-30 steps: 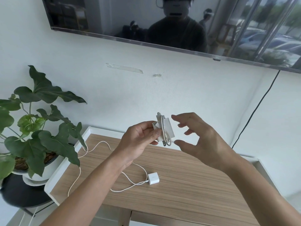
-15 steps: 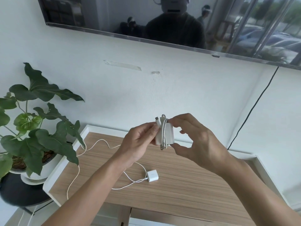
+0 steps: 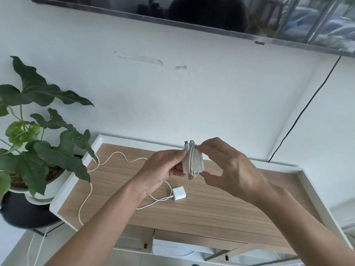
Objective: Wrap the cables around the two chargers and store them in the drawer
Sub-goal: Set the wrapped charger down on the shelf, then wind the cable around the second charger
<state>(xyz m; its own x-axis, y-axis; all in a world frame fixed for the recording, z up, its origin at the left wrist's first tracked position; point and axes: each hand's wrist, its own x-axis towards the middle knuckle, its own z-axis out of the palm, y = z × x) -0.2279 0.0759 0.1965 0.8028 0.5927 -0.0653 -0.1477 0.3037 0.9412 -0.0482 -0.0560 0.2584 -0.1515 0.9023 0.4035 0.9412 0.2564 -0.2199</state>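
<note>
both hands' fingers pinching wrapped charger (image 3: pixel 193 162), left hand (image 3: pixel 162 172), right hand (image 3: pixel 227 167), second charger (image 3: pixel 178 193) lying on tabletop (image 3: pixel 221 212)

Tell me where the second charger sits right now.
In the head view, the unwrapped charger lies on the wooden tabletop, below the left hand, its cable trailing left toward the plant.

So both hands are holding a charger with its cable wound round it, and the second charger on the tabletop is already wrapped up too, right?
Not quite. The head view shows the second charger on the tabletop with its cable lying loose across the wood. Both hands, left hand and right hand, do hold the wrapped charger.
</note>
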